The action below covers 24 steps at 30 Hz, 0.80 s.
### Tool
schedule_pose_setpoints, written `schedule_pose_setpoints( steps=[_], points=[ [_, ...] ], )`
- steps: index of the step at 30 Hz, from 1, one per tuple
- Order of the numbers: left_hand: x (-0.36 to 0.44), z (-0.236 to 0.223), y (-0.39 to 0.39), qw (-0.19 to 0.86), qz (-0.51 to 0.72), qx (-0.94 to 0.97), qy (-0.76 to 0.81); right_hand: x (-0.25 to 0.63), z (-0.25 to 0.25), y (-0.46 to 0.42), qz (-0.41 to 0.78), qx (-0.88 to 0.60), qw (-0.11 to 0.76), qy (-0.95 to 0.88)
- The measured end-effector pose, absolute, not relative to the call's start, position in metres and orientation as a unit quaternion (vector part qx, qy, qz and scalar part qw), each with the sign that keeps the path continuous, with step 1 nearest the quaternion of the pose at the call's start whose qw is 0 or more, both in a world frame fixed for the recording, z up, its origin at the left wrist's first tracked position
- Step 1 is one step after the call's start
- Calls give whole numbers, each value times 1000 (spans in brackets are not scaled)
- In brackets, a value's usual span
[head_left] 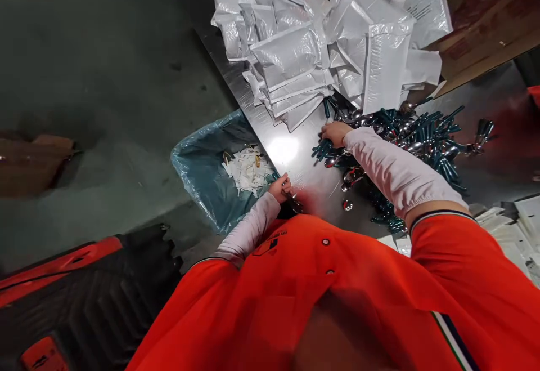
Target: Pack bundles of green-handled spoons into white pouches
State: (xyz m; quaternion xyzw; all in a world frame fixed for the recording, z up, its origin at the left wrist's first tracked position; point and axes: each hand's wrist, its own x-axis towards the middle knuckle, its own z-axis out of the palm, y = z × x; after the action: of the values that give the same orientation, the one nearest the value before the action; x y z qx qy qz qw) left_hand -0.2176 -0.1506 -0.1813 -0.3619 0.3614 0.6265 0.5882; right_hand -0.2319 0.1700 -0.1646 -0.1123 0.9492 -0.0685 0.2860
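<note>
At the table's near edge, above the lined bin, my left hand (279, 188) is closed around a spoon (296, 203). The shiny bowl of this spoon points toward my shirt, and a bit of dark green handle shows past the fingers. My right hand (335, 133) reaches into a heap of spoons (426, 134) with dark green handles and metal bowls. Its fingers curl down over handles at the heap's left end, and the fingertips are partly hidden. A single spoon bowl (347, 205) lies close to the heap's near side.
White padded mailers (287, 56) are piled on the steel table (312, 182) beyond my hands. A cardboard box (489, 22) stands at the far right. Below the table's left edge, a bin with a blue-green liner (189, 174) contains white paper scraps (248, 171). A black and red case (84, 303) sits at lower left.
</note>
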Motion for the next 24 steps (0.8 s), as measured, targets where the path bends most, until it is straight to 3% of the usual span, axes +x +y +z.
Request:
schedule_pose_setpoints(
  steps=[2, 4, 7, 10, 12, 17, 24],
  points=[
    [-221, -182, -146, 592, 622, -347, 377, -236, -154, 180, -151, -55, 228, 960],
    [-224, -182, -141, 594, 625, -323, 390, -241, -144, 192, -285, 53, 113, 950],
    [-228, -181, -129, 602, 627, -276, 410, -250, -128, 209, -481, 217, -83, 846],
    [-233, -179, -113, 592, 645, -225, 427, -249, -108, 221, -590, 310, -196, 720],
    [-239, -174, -97, 567, 668, -187, 444, -239, -94, 222, -632, 338, -217, 662],
    [-247, -155, -45, 537, 705, -62, 459, -189, -82, 185, -694, 386, -144, 590],
    [-201, -154, -2, 483, 688, 189, 507, -128, -117, 87, -652, 402, -184, 616]
  ],
)
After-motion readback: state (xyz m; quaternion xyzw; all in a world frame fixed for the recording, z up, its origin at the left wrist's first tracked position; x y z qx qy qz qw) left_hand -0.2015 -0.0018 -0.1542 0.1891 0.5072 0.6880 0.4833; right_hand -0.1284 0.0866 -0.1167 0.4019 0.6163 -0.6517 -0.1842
